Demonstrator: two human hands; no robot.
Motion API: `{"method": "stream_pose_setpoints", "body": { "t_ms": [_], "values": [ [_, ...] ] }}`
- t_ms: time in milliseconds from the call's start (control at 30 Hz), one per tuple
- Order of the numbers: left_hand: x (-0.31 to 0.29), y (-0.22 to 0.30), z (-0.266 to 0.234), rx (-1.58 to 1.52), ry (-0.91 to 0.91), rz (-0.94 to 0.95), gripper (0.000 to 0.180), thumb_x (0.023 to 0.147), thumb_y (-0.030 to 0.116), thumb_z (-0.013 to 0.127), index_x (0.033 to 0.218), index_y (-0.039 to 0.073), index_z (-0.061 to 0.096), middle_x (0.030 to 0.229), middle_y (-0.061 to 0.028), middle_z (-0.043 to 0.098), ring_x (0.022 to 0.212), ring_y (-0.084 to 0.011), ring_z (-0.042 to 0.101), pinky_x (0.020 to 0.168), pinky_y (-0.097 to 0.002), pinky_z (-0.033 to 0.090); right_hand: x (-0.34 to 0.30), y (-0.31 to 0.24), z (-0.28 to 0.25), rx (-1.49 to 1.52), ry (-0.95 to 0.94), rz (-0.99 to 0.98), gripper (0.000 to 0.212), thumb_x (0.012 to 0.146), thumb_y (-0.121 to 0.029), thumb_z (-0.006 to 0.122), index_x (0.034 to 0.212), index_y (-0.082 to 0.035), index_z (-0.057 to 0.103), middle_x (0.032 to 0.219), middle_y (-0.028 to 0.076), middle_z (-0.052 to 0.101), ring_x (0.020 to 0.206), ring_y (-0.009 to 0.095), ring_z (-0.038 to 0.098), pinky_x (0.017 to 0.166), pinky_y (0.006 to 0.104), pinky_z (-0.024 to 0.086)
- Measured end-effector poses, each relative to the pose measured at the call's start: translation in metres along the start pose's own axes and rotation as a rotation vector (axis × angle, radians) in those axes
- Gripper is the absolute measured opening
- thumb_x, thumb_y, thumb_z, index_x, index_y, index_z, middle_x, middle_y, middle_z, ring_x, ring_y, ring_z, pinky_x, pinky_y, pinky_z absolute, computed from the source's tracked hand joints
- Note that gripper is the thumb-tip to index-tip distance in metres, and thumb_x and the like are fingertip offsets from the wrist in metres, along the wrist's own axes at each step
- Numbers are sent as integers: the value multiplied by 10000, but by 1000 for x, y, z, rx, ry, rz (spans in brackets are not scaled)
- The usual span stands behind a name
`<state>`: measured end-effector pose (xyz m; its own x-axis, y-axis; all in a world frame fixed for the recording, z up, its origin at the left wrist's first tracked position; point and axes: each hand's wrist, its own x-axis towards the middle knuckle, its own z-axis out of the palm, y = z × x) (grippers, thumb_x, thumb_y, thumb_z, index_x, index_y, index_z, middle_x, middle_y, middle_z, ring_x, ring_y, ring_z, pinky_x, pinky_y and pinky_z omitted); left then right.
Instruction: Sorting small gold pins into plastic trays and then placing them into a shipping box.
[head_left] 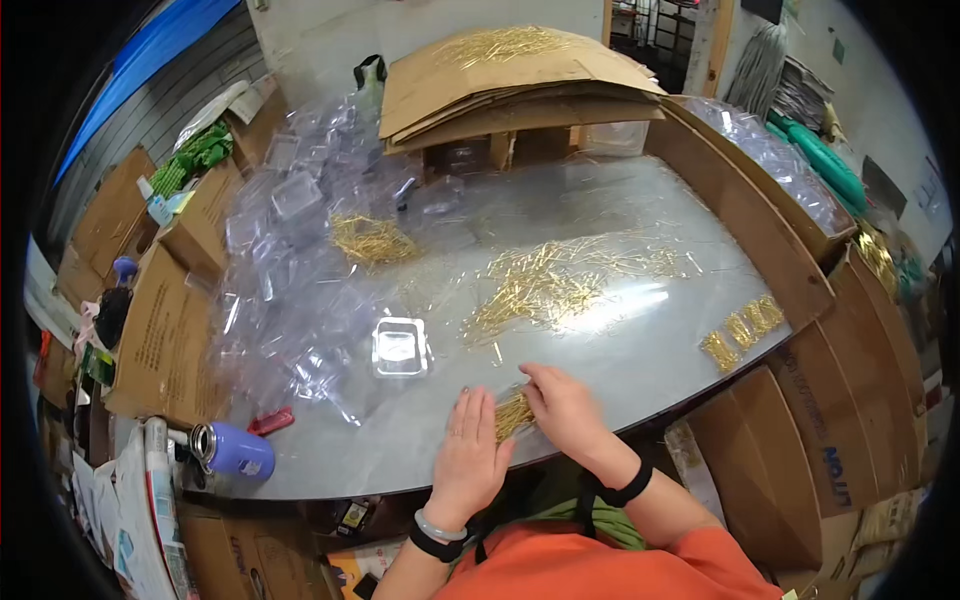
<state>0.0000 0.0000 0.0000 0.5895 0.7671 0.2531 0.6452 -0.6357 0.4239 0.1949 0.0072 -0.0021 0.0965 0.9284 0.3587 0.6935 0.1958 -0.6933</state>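
A small bundle of thin gold-coloured metal pins (513, 416) lies near the table's front edge, between my two hands. My left hand (468, 450) rests along the bundle's left side, its fingers stretched out and close together. From the right, my right hand (567, 412) bends its fingers and thumb over the bundle's edge. Farther back spreads a loose heap of the same gold pins (545, 290), with a few strays toward me. An open clear plastic box (399, 348) stands to the left of the heap. Several neat gold bundles (740, 332) sit in a row at the table's right edge.
Clear plastic boxes (290, 250) pile up on the left, with more gold pins (372, 240) beside them. A purple bottle (232, 450) and a red tool (271, 421) stand front left. Stacked cardboard (520, 85) bears more pins at the back. A cardboard wall (750, 200) borders the right.
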Motion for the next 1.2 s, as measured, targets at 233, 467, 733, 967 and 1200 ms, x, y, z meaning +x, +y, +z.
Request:
{"method": "stream_pose_setpoints", "body": {
  "t_ms": [233, 467, 733, 967, 1200],
  "values": [
    [-4, 0, 1, -81, 78, 18, 755, 997, 302, 599, 1541, -109, 273, 1583, -291, 334, 1484, -473, 299, 1222, -519, 277, -16, 23, -33, 86, 132, 250, 357, 950, -73, 655, 1299, -8, 618, 916, 151, 706, 793, 262, 694, 703, 377, 549],
    [-6, -4, 5, -65, 44, 12, 754, 982, 301, 611, 1542, -89, 290, 1567, -284, 361, 1466, -481, 315, 1215, -534, 282, -60, 65, -115, 314, 414, 607, 388, 959, -46, 655, 1325, 53, 572, 851, 73, 661, 683, 106, 639, 539, 254, 519],
    [-6, 0, 2, -59, 20, -9, 744, 979, 295, 618, 1550, -64, 306, 1567, -255, 376, 1464, -491, 314, 1196, -545, 304, -84, 107, -159, 453, 829, 608, 557, 960, -32, 648, 1414, 82, 347, 891, 106, 633, 692, 135, 628, 573, 272, 551],
    [-5, 3, 2, -6, 28, 18, 728, 983, 291, 616, 1546, -64, 320, 1545, -251, 406, 1449, -504, 329, 1184, -562, 311, -93, 122, -161, 580, 862, 729, 598, 956, -69, 664, 1422, 100, 331, 925, 107, 623, 748, 149, 633, 618, 295, 582],
    [-5, 3, 3, 25, 23, 22, 710, 977, 278, 619, 1532, -69, 343, 1534, -251, 416, 1444, -502, 335, 1189, -566, 305, -84, 114, -182, 792, 763, 843, 420, 951, -89, 663, 1270, 113, 479, 903, 105, 642, 753, 175, 662, 659, 318, 616]
  ]
}}
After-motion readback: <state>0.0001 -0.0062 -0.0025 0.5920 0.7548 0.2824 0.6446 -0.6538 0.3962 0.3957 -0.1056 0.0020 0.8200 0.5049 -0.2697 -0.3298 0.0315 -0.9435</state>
